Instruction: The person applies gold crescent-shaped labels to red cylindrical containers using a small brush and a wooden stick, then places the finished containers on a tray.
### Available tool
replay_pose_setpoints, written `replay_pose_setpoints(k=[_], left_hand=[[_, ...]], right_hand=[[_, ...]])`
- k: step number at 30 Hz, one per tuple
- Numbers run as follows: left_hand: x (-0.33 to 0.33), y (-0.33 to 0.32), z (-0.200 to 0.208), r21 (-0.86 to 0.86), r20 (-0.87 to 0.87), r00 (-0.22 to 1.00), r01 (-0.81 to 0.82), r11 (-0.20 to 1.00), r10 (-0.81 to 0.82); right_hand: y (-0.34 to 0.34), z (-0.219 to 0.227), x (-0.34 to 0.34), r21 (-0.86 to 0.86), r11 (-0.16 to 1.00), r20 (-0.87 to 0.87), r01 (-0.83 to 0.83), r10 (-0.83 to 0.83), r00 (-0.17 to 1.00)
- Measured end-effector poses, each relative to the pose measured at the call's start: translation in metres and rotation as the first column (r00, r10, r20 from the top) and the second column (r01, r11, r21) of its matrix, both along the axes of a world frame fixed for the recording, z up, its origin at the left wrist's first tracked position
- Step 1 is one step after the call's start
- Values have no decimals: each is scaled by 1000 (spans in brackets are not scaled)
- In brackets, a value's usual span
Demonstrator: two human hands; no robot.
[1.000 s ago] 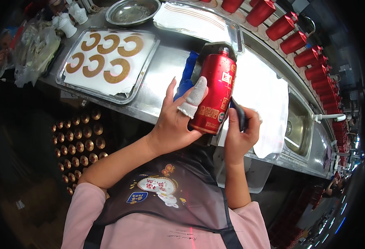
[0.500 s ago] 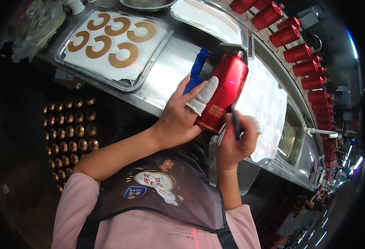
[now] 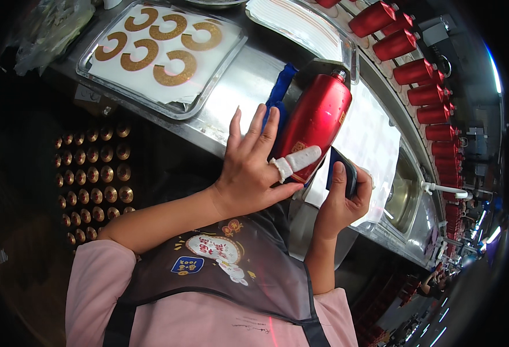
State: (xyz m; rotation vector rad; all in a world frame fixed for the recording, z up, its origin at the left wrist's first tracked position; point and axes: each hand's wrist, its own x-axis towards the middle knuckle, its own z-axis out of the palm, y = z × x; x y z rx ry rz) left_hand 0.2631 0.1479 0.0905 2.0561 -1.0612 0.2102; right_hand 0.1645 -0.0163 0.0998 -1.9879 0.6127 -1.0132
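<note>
A glossy red bottle [image 3: 317, 118] with gold prints and a metal neck lies tilted at the counter's front edge, its neck pointing away from me. Against its lower end rests my left hand [image 3: 257, 159], fingers spread; a white finger cot [image 3: 300, 160] covers the index finger. Just right of the bottle's base, my right hand [image 3: 341, 202] pinches a flat dark-blue squeegee-like piece [image 3: 347, 173] between thumb and fingers. Behind my left fingertips, blue material [image 3: 280, 87] sits beside the bottle. Water drops show on the red surface.
A metal tray [image 3: 193, 110] at left holds gold C-shaped decals on white sheets. Striped sheets [image 3: 295, 26] lie in another tray. White paper [image 3: 373, 133] covers the counter right of the bottle, before a sink [image 3: 402, 199]. Red bottles [image 3: 413, 72] line a conveyor; gold-coloured caps [image 3: 95, 173] stand lower left.
My left hand has slid down toward the bottle's base and its fingers have spread. My right hand has shifted slightly right and down, turning the blue piece. Bottles on the conveyor have moved.
</note>
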Motion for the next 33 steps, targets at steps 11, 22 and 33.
replay_pose_setpoints(k=[11, 22, 33], left_hand=[[0, 14, -21, 43, -143, 984, -98, 994, 103], [0, 22, -11, 10, -205, 979, 13, 1000, -10], [3, -23, 6, 135, -43, 981, 195, 972, -191]], right_hand=[[25, 42, 20, -343, 830, -84, -439, 439, 895], [-26, 32, 62, -59, 988, -3, -143, 144, 990], [-41, 18, 35, 455, 849, 65, -269, 269, 961]])
